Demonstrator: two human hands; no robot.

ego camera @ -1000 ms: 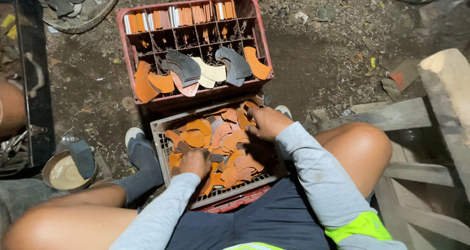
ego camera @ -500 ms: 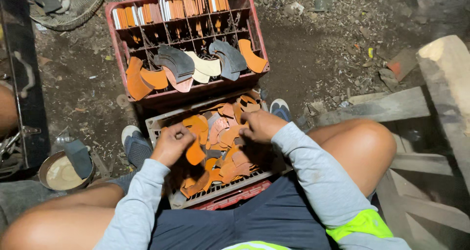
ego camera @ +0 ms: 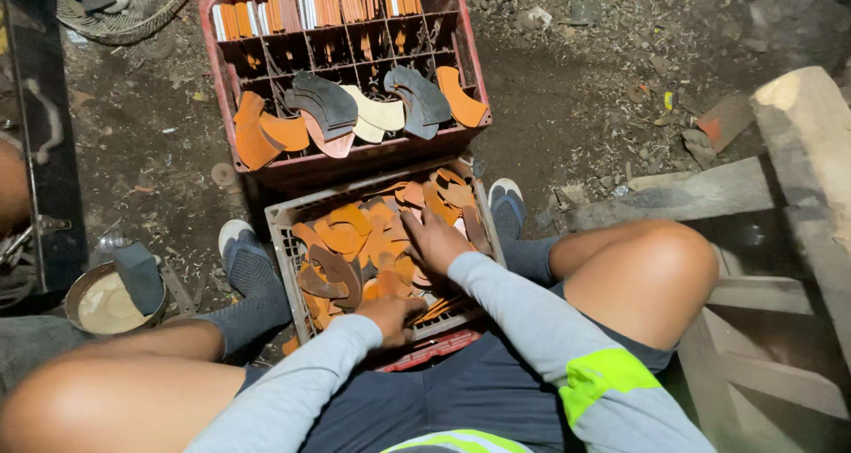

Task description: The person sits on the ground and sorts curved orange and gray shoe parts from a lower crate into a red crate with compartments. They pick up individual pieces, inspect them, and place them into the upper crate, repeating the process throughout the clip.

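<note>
1. In the grey crate between the person's knees: pile of orange leather pieces.
2. Left hand at the crate's near edge, fingers curled around a thin stack of pieces.
3. Right hand at crate centre, palm down, fingers spread flat on the pile, gripping nothing.
4. Beyond the crate: red crate with sorted curved pieces.

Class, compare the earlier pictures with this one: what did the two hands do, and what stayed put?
The left hand drew back from the middle of the pile toward the body, to the near edge of the grey crate. The right hand shifted from the far right of the orange pieces toward the middle. Whether either holds a piece is unclear. The red crate and its pieces stayed as they were.
</note>
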